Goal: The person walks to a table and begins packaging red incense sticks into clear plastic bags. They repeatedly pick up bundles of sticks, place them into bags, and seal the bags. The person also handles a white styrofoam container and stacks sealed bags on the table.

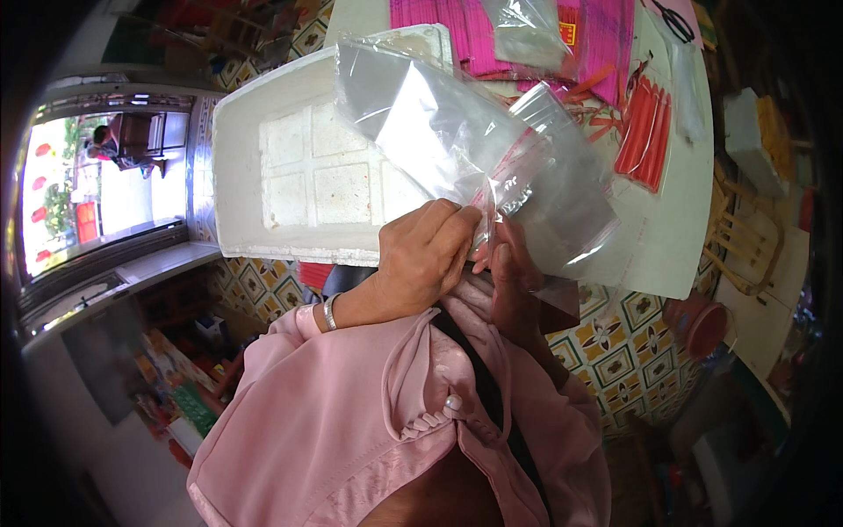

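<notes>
Close to my body, my left hand (428, 253) and my right hand (517, 273) meet at the gathered middle of a clear plastic bag (428, 112). Both hands pinch the film, with fingertips nearly touching. The bag's wide part spreads over the foam box (296, 247), a white tray-like box with a ribbed floor. Further clear bags (579, 204) lie on the table just right of the bunched film. Red candles (645, 132) in clear wrapping rest at the right, and bundles of pink sticks (474, 39) lie at the far side.
Black-handled scissors (678, 25) lie at the table's far right corner. Red ribbons (596, 125) are near the candles. The pale table (658, 257) has a rounded right edge, with a wooden chair (747, 237) and a reddish bucket (701, 326) beyond. A person (125, 155) is outside the doorway.
</notes>
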Tool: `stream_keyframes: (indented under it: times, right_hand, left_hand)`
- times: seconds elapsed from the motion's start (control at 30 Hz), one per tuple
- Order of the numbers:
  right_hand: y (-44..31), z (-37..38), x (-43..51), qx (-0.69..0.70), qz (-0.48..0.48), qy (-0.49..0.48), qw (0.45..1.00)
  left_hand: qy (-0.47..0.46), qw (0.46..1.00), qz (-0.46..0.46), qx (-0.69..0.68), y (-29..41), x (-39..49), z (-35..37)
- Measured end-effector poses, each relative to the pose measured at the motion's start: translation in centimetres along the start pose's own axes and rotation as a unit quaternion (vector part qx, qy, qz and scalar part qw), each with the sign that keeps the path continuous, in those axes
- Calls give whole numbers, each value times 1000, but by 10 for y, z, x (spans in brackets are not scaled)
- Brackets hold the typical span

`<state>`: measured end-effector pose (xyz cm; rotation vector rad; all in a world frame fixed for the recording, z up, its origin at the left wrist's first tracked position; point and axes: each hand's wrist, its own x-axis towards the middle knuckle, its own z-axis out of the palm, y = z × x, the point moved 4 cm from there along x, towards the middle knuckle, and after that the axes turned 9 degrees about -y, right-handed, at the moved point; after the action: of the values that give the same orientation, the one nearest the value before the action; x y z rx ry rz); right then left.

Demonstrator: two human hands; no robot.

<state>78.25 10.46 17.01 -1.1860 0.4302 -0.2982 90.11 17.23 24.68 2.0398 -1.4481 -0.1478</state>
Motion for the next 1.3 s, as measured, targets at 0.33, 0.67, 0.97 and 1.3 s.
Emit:
stream_keyframes:
  times: [0.33, 0.67, 0.97, 1.3]
  right_hand:
    - [-59, -44, 2, 62, -165, 155, 972]
    - [-139, -2, 32, -319, -246, 115, 908]
    - [-144, -15, 48, -388, -191, 51, 900]
    - [-142, -19, 55, -313, -51, 29, 948]
  left_hand:
    - [25, 987, -78, -139, -10, 10, -18]
    - [53, 942, -150, -295, -9, 21, -37]
    - [2, 892, -197, -406, -19, 27, -32]
    - [11, 904, -190, -383, -23, 32, -34]
